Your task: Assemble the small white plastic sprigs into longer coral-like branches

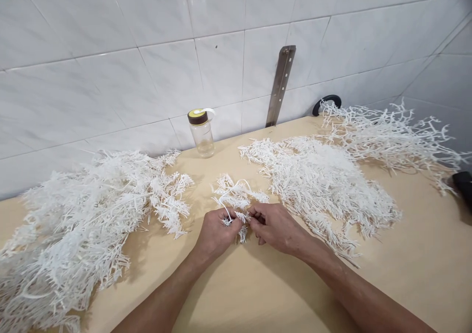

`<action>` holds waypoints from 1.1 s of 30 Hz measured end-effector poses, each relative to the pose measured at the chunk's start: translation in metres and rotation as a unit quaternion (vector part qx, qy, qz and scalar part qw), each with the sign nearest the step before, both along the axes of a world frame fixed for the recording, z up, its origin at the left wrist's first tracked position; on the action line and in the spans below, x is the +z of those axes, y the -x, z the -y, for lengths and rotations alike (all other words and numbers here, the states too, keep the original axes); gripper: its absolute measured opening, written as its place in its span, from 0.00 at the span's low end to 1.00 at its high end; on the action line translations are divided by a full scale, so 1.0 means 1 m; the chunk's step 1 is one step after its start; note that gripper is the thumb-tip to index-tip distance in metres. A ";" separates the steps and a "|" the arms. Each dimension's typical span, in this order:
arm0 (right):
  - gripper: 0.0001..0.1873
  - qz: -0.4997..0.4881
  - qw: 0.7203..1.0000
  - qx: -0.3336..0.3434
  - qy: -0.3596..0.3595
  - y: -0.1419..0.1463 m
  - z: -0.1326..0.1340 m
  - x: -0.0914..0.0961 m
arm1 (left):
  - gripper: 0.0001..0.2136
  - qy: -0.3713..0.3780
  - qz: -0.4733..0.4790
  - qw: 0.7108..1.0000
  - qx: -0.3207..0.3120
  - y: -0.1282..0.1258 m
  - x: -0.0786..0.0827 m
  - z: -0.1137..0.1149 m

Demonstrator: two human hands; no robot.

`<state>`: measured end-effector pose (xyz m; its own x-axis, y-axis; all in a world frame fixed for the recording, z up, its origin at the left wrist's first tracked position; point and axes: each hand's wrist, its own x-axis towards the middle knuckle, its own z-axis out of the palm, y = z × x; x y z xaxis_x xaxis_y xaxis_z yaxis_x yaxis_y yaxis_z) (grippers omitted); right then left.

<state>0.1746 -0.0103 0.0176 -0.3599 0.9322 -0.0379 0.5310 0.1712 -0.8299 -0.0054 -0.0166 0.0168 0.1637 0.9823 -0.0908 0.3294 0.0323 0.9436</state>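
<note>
A white plastic sprig (238,195) with many small spiky branches lies at the middle of the wooden table (258,288). My left hand (216,232) is closed around its near end. My right hand (275,227) pinches the same sprig from the right, fingers curled against the left hand. A big heap of similar white sprigs (84,220) covers the table's left side. Another dense heap (320,180) lies just right of my hands, with thinner bare white branches (391,134) behind it.
A clear jar with a brown and yellow lid (201,131) stands by the white tiled wall. A metal strip (280,84) is fixed to the wall. A black curved handle (326,103) and a black object (463,185) sit at the right.
</note>
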 end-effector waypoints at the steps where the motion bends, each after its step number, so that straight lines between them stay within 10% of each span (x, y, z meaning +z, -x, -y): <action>1: 0.07 -0.001 1.000 -0.001 0.001 0.000 0.000 0.000 | 0.08 -0.004 0.000 1.000 -0.002 0.000 0.000 0.000; 17: 0.02 -0.134 0.971 -0.084 0.178 0.011 -0.007 -0.013 | 0.06 -0.049 0.052 0.997 0.024 0.003 -0.010 0.000; 24: 0.06 0.045 0.983 -0.132 -0.118 0.002 -0.007 -0.003 | 0.11 -0.027 0.082 0.996 -0.004 0.003 -0.008 0.001; 33: 0.03 -0.182 0.979 -0.019 0.095 -0.006 -0.008 -0.007 | 0.12 0.011 0.045 0.999 -0.015 0.005 0.004 -0.001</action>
<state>0.1802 -0.0028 0.0111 -0.3468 0.9338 -0.0883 0.1982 -0.0191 -0.9800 -0.0104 -0.0157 0.0208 0.2016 0.9748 -0.0952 0.2440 0.0442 0.9688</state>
